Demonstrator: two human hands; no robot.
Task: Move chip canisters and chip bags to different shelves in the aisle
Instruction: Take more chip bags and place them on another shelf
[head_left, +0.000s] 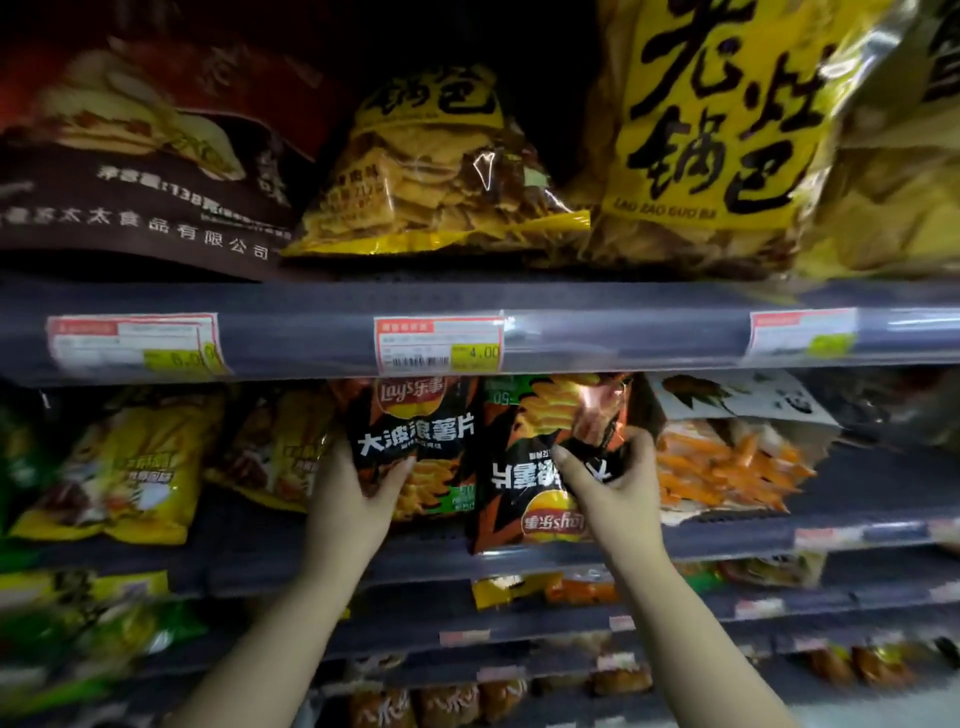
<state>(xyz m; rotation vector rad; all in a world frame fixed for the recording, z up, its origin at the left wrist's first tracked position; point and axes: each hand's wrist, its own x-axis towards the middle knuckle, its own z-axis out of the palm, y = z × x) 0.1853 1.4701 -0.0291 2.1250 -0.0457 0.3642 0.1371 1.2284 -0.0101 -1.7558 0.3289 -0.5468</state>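
Note:
Two black and orange Lay's chip bags stand side by side on the middle shelf (727, 540). My left hand (358, 499) grips the lower left edge of the upright bag (421, 436), thumb across its front. My right hand (613, 488) pinches the middle of the other bag (524, 467), which is upside down with its logo at the bottom. Both bags' tops reach under the shelf rail above.
Yellow chip bags (124, 467) lie left on the same shelf, an orange snack bag (727, 467) right. The upper shelf rail (311, 338) carries price tags, with large yellow bags (717, 119) and a brown bag (145, 156) above. Lower shelves hold more bags.

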